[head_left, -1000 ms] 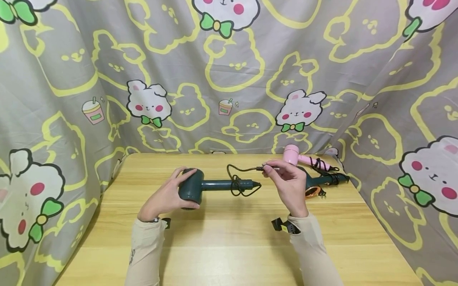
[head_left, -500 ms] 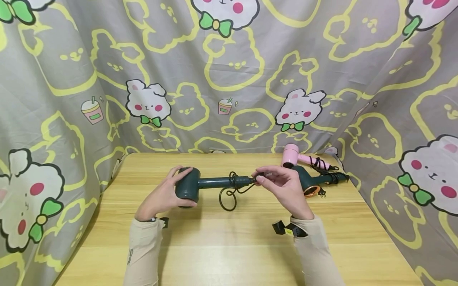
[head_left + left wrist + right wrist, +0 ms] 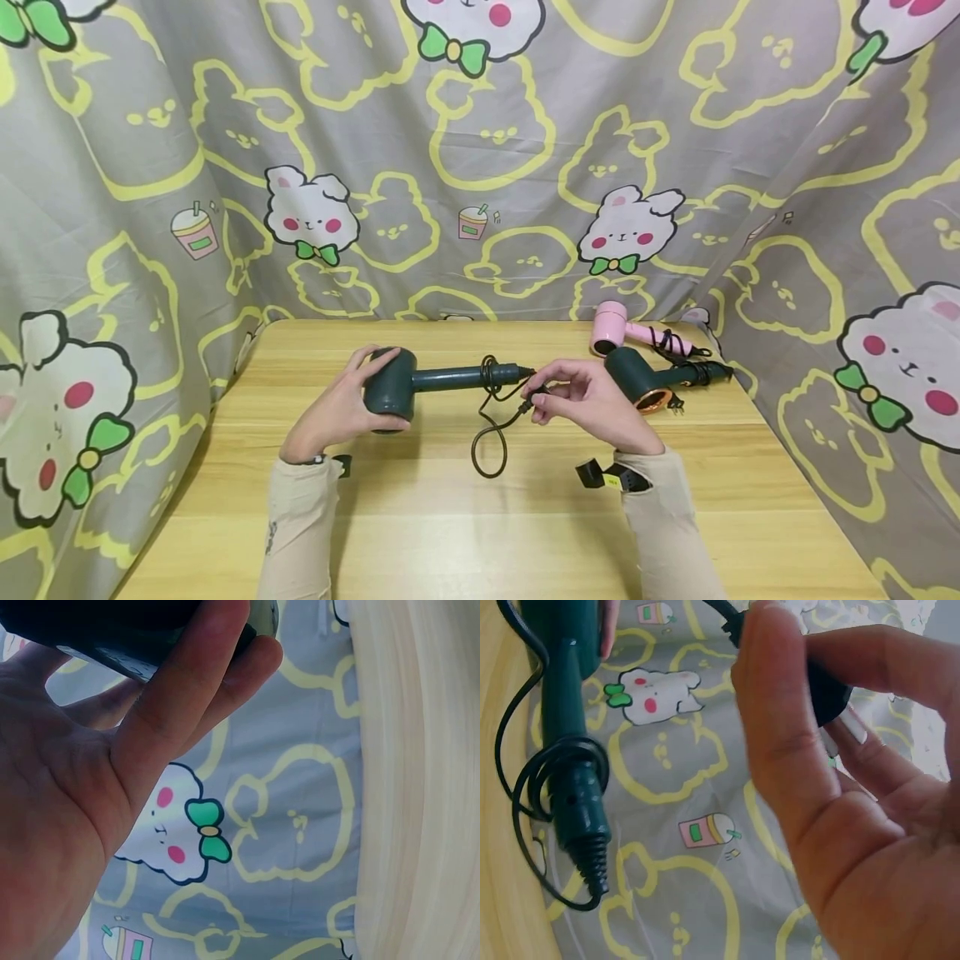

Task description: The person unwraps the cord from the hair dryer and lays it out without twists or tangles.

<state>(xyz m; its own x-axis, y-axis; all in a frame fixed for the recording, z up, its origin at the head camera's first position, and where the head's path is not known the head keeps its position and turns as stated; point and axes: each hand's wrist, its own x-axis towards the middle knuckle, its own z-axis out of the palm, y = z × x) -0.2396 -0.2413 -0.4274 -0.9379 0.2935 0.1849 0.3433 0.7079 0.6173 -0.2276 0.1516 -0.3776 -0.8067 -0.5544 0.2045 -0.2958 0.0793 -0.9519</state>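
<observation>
My left hand [image 3: 333, 412] grips the barrel of a dark green hair dryer [image 3: 392, 390], thumb on the near side and fingers on the far side. The dryer's handle [image 3: 450, 379] points right, with black cord coiled around its end [image 3: 566, 776]. Between thumb and fingers, my right hand [image 3: 592, 402] pinches the black plug [image 3: 829, 694] at the cord's free end. A loose loop of cord [image 3: 489, 454] hangs between the handle and that hand. In the left wrist view the dryer's dark body [image 3: 97, 630] shows above my palm.
A second dark green hair dryer [image 3: 633, 375] with a copper-coloured ring lies right of my right hand, its cord wrapped on its handle. Behind it lies a pink hair dryer [image 3: 609, 327], also cord-wrapped. A patterned curtain [image 3: 405, 250] surrounds the wooden table [image 3: 450, 542].
My right hand has moved the plug left and then toward me, past the handle's end. The cord now hangs in a lower loop. My left hand and the dryer have shifted slightly left.
</observation>
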